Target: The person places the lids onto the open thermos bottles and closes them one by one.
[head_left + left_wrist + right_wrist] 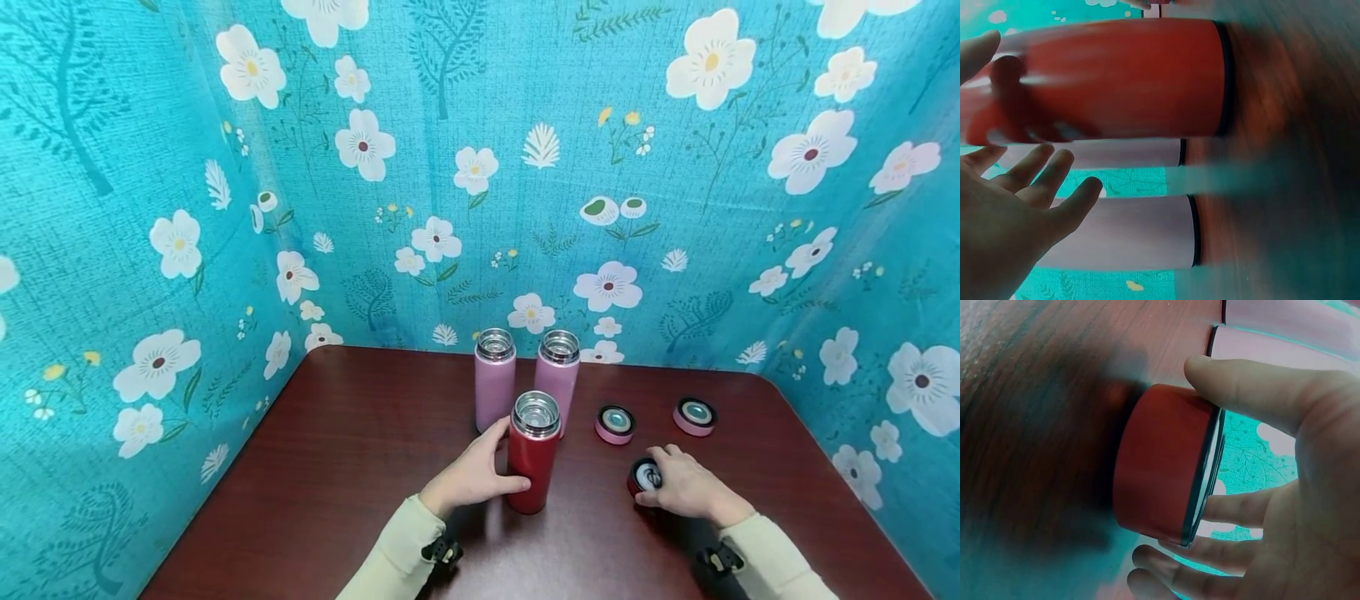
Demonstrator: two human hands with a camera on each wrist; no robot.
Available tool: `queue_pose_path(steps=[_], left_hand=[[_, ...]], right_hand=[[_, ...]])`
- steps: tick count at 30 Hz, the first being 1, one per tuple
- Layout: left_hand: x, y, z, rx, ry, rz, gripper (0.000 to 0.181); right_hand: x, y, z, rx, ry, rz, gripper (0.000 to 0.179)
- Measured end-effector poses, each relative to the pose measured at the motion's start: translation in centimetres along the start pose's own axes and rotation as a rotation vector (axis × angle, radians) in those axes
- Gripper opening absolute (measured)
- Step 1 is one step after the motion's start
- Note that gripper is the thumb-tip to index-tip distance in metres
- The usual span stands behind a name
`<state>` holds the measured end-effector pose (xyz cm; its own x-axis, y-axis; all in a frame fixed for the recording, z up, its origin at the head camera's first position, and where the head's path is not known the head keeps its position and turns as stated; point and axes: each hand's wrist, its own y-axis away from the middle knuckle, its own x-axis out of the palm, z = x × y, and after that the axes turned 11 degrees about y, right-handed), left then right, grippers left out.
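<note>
1. Backdrop: blue cloth (450, 208) on three sides, printed with white flowers and bare trees; dark reddish table (360, 433), back corners rounded.
2. Markings: red lid (647, 476) bears a dark mark on its white inner face, too small to read. Red bottle (538, 458) shows blurred dark shapes in the left wrist view; print or reflection, cannot tell.
3. Red bottle upright, uncapped, steel neck upward, in front of the pink pair.
4. Left hand (474, 472) at the red bottle: fingers spread loosely along one side, thumb across the near side. Firmness of contact cannot be told.
5. Right hand (686, 482) pinches the red lid between thumb and fingers. Lid looks tilted, inner face up; whether it touches the table, cannot tell.
6. Left pink bottle (495, 390) and right pink bottle (558, 377) stand uncapped, a narrow gap between.
7. Near pink lid (615, 425) and far pink lid (695, 416) lie inner face up, beyond the red lid, apart from each other.
8. Room: broad stretch of table from the bottles to the left edge; narrower strip between red bottle and red lid. Far pink lid sits near the back edge.
</note>
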<state>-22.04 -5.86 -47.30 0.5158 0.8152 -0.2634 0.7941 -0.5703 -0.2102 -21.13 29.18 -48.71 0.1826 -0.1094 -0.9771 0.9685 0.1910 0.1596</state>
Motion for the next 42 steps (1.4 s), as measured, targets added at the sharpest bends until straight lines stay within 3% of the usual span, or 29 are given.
queue_pose_path(steps=[6,12,18,26,33,42], left_hand=[[0.5,-0.3,0.0,-0.025,0.012,-0.012,0.079],[1.0,-0.6,-0.1,-0.074,0.075,-0.034,0.073],[1.1,-0.7,0.0,-0.101,0.076,-0.052,0.07],[1.4,-0.6,-0.1,-0.096,0.067,-0.062,0.074],[1.6,-0.7,-0.1,-0.077,0.069,-0.061,0.076],[1.5,-0.8,-0.1,-0.077,0.089,-0.057,0.076]], right_hand=[[-0.1,-0.4,0.3,-0.044,0.008,-0.019,0.078],[-0.1,-0.5,0.6,-0.045,0.004,-0.009,0.074],[-0.2,-0.3,1.0,-0.031,0.013,-0.02,0.071],[-1.0,0.2,1.9,-0.055,-0.003,-0.135,0.056],[-1.8,0.5,2.9,-0.077,-0.077,-0.215,0.057],[-2.6,0.7,3.8,-0.048,-0.205,-0.226,0.065]])
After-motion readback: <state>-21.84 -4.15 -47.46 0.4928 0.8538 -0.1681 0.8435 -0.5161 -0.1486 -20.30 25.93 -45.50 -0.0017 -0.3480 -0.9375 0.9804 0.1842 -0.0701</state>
